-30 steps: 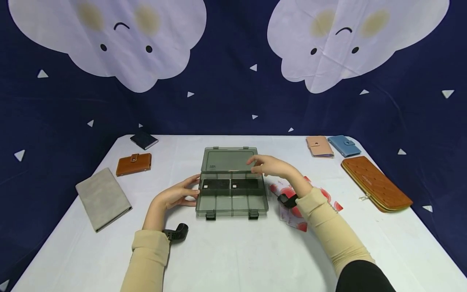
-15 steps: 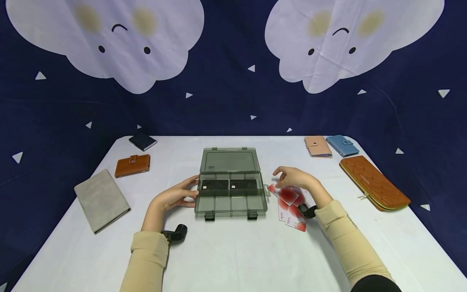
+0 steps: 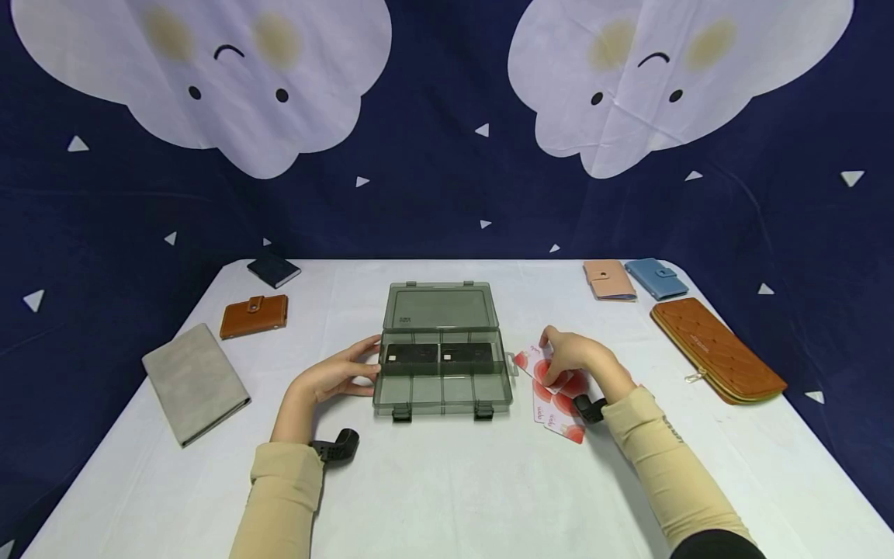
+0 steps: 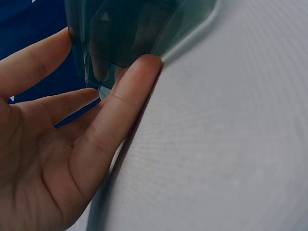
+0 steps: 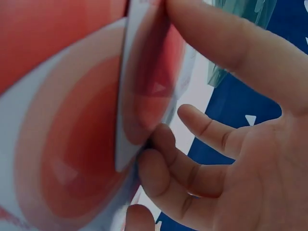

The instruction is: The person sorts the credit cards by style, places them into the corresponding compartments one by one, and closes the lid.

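The left hand (image 3: 334, 376) is resting with straight fingers against the left side of the open grey box (image 3: 443, 365). The right hand (image 3: 578, 359) is pinching a red-white card (image 5: 144, 96) from the cards (image 3: 555, 415) beside the box.

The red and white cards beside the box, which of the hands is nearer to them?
The right hand. It lies on the red and white cards, pinching the top one, just right of the grey box. The left hand rests against the box's opposite, left side.
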A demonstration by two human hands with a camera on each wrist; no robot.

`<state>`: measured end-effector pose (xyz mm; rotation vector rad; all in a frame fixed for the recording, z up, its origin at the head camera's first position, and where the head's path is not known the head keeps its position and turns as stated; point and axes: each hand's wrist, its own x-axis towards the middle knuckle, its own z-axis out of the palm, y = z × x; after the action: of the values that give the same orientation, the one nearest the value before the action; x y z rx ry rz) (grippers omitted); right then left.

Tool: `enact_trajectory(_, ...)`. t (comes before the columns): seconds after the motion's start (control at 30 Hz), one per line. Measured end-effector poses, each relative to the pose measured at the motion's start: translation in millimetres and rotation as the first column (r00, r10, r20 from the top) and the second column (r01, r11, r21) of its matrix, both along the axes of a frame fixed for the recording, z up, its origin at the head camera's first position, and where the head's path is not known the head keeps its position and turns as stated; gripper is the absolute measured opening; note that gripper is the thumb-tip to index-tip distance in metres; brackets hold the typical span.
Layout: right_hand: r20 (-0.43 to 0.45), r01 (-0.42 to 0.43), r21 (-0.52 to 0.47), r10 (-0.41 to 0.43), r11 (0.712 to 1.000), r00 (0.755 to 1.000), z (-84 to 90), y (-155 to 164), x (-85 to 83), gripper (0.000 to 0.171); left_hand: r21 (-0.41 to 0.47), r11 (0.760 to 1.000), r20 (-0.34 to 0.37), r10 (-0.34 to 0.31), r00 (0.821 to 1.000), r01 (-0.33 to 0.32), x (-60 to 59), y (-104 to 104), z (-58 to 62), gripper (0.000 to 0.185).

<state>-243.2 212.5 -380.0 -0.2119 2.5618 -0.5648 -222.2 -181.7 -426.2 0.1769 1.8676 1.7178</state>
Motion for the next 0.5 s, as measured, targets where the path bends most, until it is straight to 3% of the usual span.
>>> enact_trajectory(0.2,-0.051,-0.019,-0.005,0.019,1.000,0.998,-1.6,2.2,-2.1,0.044,0.012,1.000,-0.004,-0.018,1.000,0.018,-0.6,-1.8,-0.7,0.078)
enact_trajectory(0.4,-0.206,-0.029,-0.031,0.022,0.999,0.978,-4.5,5.1,-6.3,0.039,0.012,1.000,-0.010,-0.020,1.000,0.020,-0.6,-2.6,-1.2,0.079)
enact_trajectory(0.5,-0.280,0.012,-0.046,-0.025,0.999,0.960,-5.2,4.8,-6.3,0.036,0.012,1.000,-0.012,-0.024,1.000,0.024,-0.6,-2.6,-1.5,0.079)
